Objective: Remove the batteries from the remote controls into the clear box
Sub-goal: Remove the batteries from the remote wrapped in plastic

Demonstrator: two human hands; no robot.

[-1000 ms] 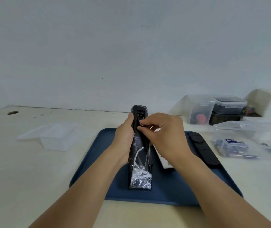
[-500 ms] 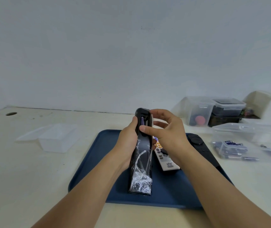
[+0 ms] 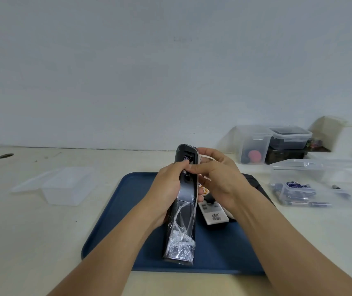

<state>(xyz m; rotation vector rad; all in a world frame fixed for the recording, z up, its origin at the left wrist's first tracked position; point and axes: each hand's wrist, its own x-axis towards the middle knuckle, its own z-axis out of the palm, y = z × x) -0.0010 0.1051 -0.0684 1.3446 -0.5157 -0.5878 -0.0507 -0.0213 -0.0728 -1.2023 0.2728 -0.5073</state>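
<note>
My left hand (image 3: 168, 189) grips a long black remote (image 3: 184, 210) in crumpled plastic wrap, held upright over the blue tray (image 3: 111, 227) with its back toward me. The battery bay at its top is uncovered and a battery (image 3: 186, 159) shows inside. My right hand (image 3: 219, 180) holds the remote's right side, its thumb pressing at the bay; a pale strip shows between its fingers. A white remote (image 3: 213, 213) lies on the tray, and a black remote (image 3: 256, 184) sits behind my right wrist. The clear box (image 3: 311, 180) at right holds several batteries.
An empty clear tub with its lid (image 3: 64, 186) sits left of the tray. Stacked lidded containers (image 3: 275, 144) stand at the back right by the wall. One loose battery (image 3: 341, 190) lies on the table right of the clear box. A cable hole (image 3: 6, 155) marks the far left.
My right hand has shifted from picking inside the battery bay to gripping the remote's right side, thumb across the bay. The remote has tilted more upright and the white remote has come into view.
</note>
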